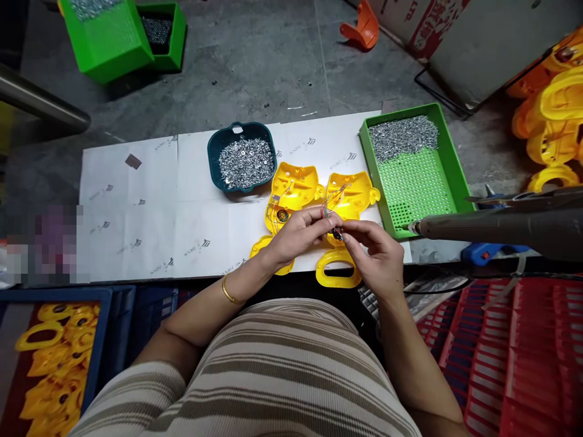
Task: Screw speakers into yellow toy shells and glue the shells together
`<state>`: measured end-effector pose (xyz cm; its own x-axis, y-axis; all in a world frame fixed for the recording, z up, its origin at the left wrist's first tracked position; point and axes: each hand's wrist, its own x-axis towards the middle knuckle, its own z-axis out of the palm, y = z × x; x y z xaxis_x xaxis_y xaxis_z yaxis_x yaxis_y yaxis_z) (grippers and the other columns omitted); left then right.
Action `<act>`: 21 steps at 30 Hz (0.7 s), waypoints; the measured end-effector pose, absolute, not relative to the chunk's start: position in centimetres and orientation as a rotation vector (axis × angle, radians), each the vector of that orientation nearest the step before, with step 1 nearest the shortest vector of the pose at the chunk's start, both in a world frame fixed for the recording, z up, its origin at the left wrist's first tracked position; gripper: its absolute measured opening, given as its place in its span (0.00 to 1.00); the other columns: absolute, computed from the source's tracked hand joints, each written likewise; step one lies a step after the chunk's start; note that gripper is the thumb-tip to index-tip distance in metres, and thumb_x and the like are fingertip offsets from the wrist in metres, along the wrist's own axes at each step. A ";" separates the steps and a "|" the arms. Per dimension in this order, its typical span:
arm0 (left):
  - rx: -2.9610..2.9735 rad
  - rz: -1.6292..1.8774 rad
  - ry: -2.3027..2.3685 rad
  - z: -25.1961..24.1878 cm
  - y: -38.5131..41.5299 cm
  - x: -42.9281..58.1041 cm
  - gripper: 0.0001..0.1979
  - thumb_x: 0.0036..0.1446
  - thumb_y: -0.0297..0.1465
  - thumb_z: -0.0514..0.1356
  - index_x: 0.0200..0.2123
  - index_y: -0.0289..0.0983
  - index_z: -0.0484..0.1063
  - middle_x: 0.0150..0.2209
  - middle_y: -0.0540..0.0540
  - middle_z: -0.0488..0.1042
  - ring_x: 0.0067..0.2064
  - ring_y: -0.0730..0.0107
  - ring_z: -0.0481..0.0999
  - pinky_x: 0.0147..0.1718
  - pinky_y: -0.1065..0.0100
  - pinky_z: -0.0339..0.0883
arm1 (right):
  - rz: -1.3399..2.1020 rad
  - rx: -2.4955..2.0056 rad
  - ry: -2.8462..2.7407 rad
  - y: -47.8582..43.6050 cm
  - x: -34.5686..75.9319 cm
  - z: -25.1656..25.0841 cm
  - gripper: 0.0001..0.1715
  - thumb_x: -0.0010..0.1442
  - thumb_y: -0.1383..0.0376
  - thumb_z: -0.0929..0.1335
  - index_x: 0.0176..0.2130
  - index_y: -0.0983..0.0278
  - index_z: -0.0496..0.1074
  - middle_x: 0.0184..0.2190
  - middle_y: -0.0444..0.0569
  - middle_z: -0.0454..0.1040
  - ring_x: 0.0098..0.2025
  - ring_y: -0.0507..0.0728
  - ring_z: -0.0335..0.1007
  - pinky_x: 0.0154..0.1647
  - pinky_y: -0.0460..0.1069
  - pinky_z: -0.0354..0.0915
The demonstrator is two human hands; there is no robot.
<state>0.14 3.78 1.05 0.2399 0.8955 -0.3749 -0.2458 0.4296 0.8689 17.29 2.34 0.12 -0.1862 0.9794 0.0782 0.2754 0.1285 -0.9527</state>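
Wired part held over shells, beside screw tray

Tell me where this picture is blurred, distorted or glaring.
Head view: a pixelated patch at the left edge hides that spot; the near dark tool looks soft; screws in the teal bowl glint; the left hand and right hand, pinching a small wired part, are sharp.

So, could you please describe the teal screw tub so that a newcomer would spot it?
Start at the white paper-covered table. Left of the yellow shells sits the teal tub. It alone is dark and rounded; the green tray is bright and rectangular.
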 end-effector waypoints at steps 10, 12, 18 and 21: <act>0.676 0.892 0.925 0.5 3.8 -0.1 0.13 0.50 0.38 0.67 0.34 0.33 0.77 0.27 0.52 0.69 0.25 0.83 0.63 0.25 0.79 0.58 | 1.108 -1.164 -1.640 2.4 17.5 -0.4 0.14 0.59 0.63 0.70 0.46 0.59 0.76 0.43 0.50 0.77 0.45 0.55 0.75 0.45 0.51 0.74; 0.682 0.871 0.909 0.5 3.8 -0.3 0.14 0.51 0.38 0.67 0.37 0.34 0.78 0.28 0.51 0.71 0.26 0.83 0.64 0.26 0.79 0.59 | 1.052 -1.165 -1.666 2.5 17.7 -0.2 0.12 0.59 0.64 0.70 0.45 0.60 0.76 0.42 0.49 0.77 0.42 0.54 0.74 0.41 0.49 0.73; 1.064 0.772 1.117 0.4 4.0 -1.6 0.19 0.57 0.34 0.60 0.50 0.33 0.75 0.33 0.48 0.75 0.27 0.79 0.67 0.27 0.76 0.62 | 0.741 -1.295 -1.938 3.0 19.5 0.7 0.10 0.62 0.63 0.69 0.44 0.62 0.75 0.39 0.49 0.75 0.37 0.53 0.71 0.36 0.48 0.69; 1.633 0.749 1.457 0.1 3.7 -2.0 0.17 0.59 0.29 0.55 0.49 0.32 0.76 0.36 0.44 0.77 0.35 0.70 0.73 0.36 0.69 0.69 | 0.528 -1.385 -2.187 3.3 20.1 0.8 0.13 0.64 0.61 0.66 0.45 0.64 0.74 0.38 0.51 0.74 0.38 0.55 0.70 0.38 0.50 0.67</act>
